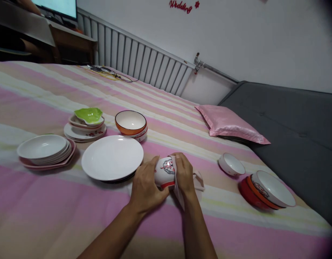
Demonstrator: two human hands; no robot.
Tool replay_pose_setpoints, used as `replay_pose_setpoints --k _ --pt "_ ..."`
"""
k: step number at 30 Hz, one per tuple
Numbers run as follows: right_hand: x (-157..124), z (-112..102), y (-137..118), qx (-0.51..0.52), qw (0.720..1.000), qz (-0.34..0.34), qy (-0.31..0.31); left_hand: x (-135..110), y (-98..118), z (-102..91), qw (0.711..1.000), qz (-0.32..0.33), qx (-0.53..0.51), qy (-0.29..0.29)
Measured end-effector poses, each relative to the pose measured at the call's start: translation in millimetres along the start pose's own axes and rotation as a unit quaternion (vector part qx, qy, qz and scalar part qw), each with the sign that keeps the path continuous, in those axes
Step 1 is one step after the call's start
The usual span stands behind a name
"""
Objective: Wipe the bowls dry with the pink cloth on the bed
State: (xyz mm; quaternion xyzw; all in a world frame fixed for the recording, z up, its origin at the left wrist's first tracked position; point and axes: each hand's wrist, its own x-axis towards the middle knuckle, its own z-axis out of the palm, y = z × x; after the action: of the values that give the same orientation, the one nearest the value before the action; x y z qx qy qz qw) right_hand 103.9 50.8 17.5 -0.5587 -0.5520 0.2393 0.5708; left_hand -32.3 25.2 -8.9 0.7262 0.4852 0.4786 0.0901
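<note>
A white bowl [164,172] with a red band and a dark blossom drawing is held on its side between my two hands. My left hand [146,185] grips its left side, fingers over the top and thumb below. My right hand [184,172] presses a pale pink cloth [198,181] against the bowl's right side; the cloth's loose end hangs past the wrist. The bowl's inside is hidden. Just left of my hands lies a stack of large white plates [112,158]. Behind it, an orange-rimmed bowl [130,122] sits on another bowl.
Stacked white dishes [43,147] and a green leaf-shaped dish [89,115] on plates stand at the left. To the right are a small bowl [232,164] and tilted stacked bowls [273,190]. A pink pillow [233,124] rests by the grey headboard [290,118]. Cables [109,73] lie farther back.
</note>
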Motion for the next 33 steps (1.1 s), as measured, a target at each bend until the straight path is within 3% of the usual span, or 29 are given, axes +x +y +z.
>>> replay_pose_setpoints --k 3,6,11,14,21,24,28,30,33 --pt "-5 2 -11 -0.157 0.983 -0.094 -0.03 -1 3 -1.6 0.999 0.031 0.012 -0.003" --pt "-10 5 -21 -0.268 0.953 -0.136 -0.044 -2 5 -1.9 0.999 0.053 0.008 -0.007" --pt "-11 6 -23 -0.301 0.941 -0.146 -0.047 -1 2 1.6 0.998 0.054 -0.001 -0.023" --pt "-6 1 -14 -0.252 0.96 -0.12 -0.03 -3 -2 6.8 0.999 0.022 -0.014 -0.046" --pt "9 -11 16 -0.004 1.0 -0.006 0.019 -1 -4 14.9 0.973 -0.155 -0.055 -0.163" --pt "12 -8 22 0.099 0.992 0.056 0.047 3 -1 15.0 0.968 -0.185 -0.072 -0.156" --pt "15 -3 27 0.232 0.954 0.169 0.09 6 -2 16.7 0.969 -0.186 -0.089 -0.138" --pt "17 -2 31 0.26 0.939 0.202 0.097 8 -4 17.2 0.973 -0.17 -0.101 -0.117" --pt "18 -2 34 0.259 0.939 0.209 0.086 10 -4 15.5 0.978 -0.151 -0.111 -0.09"
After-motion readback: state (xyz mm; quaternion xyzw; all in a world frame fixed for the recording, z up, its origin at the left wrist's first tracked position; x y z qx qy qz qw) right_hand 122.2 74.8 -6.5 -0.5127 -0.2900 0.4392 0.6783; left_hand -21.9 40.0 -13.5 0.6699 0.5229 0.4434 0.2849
